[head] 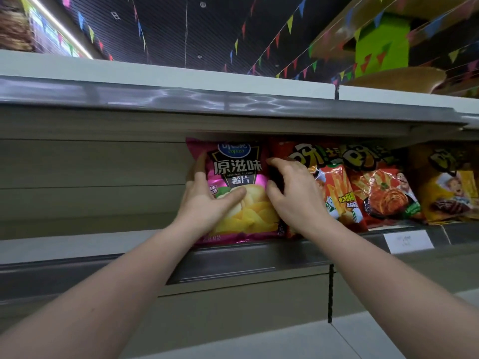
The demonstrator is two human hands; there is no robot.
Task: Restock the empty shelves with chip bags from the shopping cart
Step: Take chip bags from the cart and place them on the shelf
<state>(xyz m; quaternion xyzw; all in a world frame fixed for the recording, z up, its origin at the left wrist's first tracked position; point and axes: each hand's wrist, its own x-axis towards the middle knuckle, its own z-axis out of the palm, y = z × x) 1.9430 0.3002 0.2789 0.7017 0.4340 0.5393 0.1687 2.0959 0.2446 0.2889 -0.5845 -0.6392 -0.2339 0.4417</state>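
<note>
Left hand (204, 200) and right hand (293, 193) grip the pink chip bag (241, 193), upright on the shelf (77, 246) beside three stocked bags; leftward shelf space remains unfilled.

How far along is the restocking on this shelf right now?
Done: three snack bags stand on the right of the shelf. In hand: the left hand and right hand grip the pink chip bag, standing beside them. Left: the bare shelf stretch to the left. The cart is out of view.

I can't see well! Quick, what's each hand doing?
Left hand: grips the pink chip bag by its left edge.
Right hand: grips its right edge.
</note>
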